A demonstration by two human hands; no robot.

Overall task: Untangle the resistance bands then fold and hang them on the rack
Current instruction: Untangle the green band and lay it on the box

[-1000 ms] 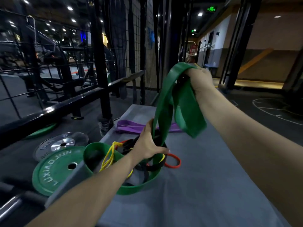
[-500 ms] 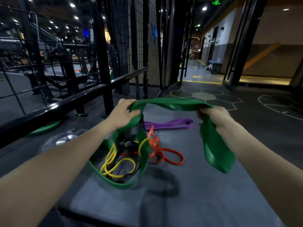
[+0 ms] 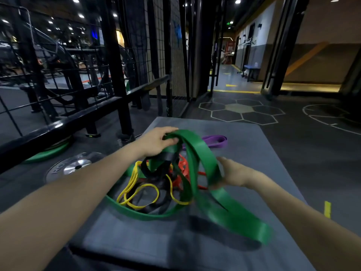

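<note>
Because the wide green band [image 3: 197,153] is threaded through the tangle [image 3: 156,182] on the grey mat [image 3: 263,153], its top loop is pinched by the left hand [image 3: 156,141], while another span is gripped (seemingly) by the right hand [image 3: 232,173], presumably so that it can be drawn free.

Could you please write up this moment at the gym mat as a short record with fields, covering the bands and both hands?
surface: grey mat on the gym floor
tangle: green band looped around yellow band, black band and red band
apart: purple band lying alone at the far side of the mat
left hand: grip on the top of the green loop
right hand: holding the green loop's right side; finger pose blurred
nearby: weight plates on the floor to the left
status: bands not yet untangled
</note>
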